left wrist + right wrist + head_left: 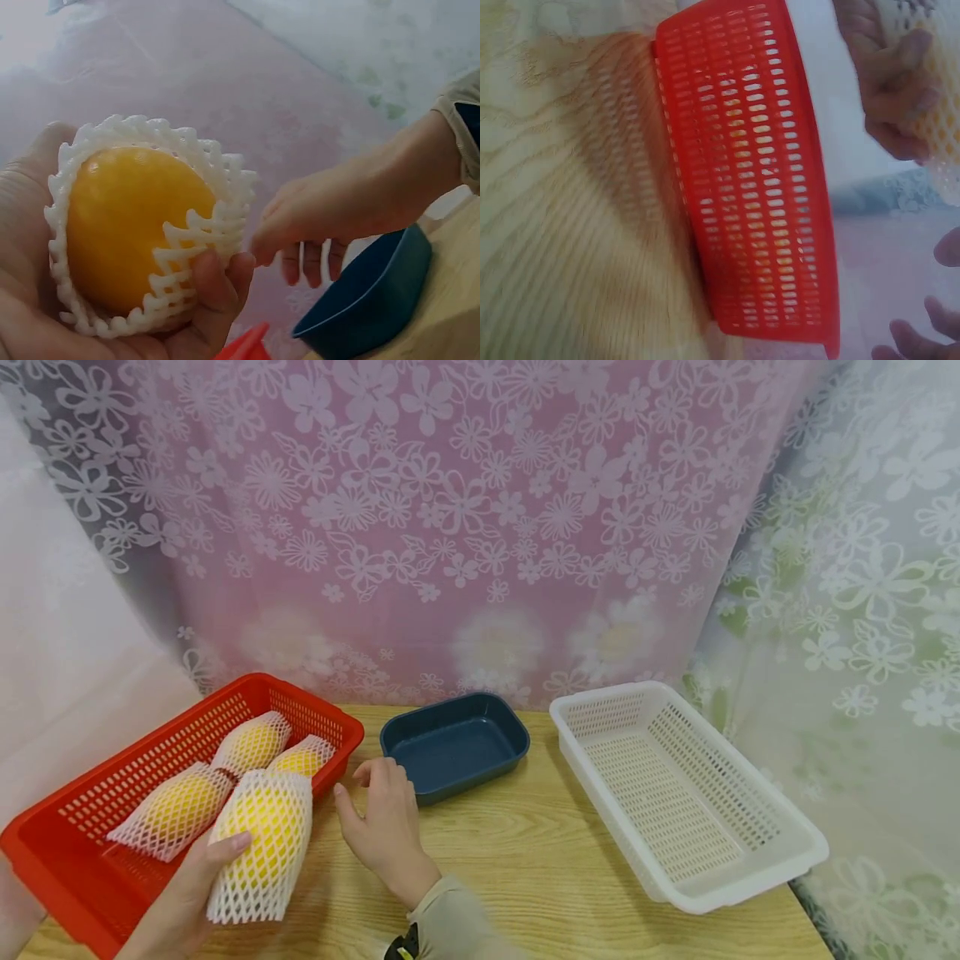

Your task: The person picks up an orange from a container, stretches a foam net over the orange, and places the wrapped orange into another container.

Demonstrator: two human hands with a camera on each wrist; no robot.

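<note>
My left hand (183, 889) holds a yellow fruit (261, 839) in a white foam net above the near side of the red basket (97, 768). The left wrist view shows the net gaping at one end, with the smooth orange-yellow fruit (127, 225) bare there and fingers curled round it. Between the red basket and the dark blue dish (457, 756) is my right hand (390, 839), its fingers loosely bent and holding nothing. Other netted yellow fruits (180, 810) lie in the red basket. In the right wrist view only some right fingertips (915, 341) show.
A white slotted basket (675, 793) stands at the right on the wooden table (517, 860). Behind the table hangs a pink flowered curtain (480, 527), with a pale flowered one (862, 652) at the right.
</note>
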